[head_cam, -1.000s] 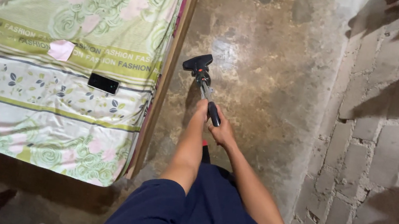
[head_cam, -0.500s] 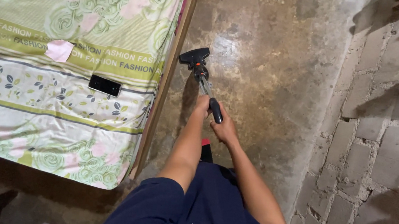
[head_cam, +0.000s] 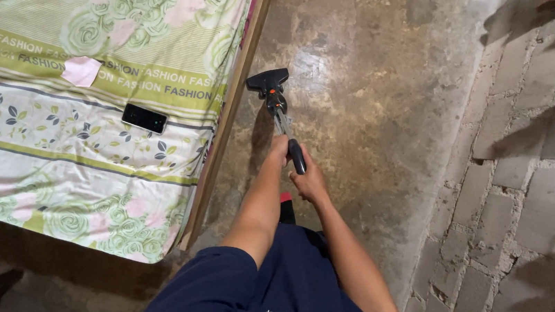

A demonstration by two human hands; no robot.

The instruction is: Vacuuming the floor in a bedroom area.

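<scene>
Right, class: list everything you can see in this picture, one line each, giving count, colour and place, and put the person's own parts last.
floor tool: one, black head on a metal pole with a black grip, head on the floor beside the bed frame
bed sheet: one, green and pink floral, covering the bed at left
phone: one, black, lying flat on the sheet
paper scrap: one, pink, on the sheet above the phone
bed frame: one, brown wood, along the sheet's right edge
floor: bare concrete, brownish grey, centre
brick wall: grey, at right
shorts: dark blue, bottom centre
left hand: on the pole
right hand: gripping the black grip
</scene>
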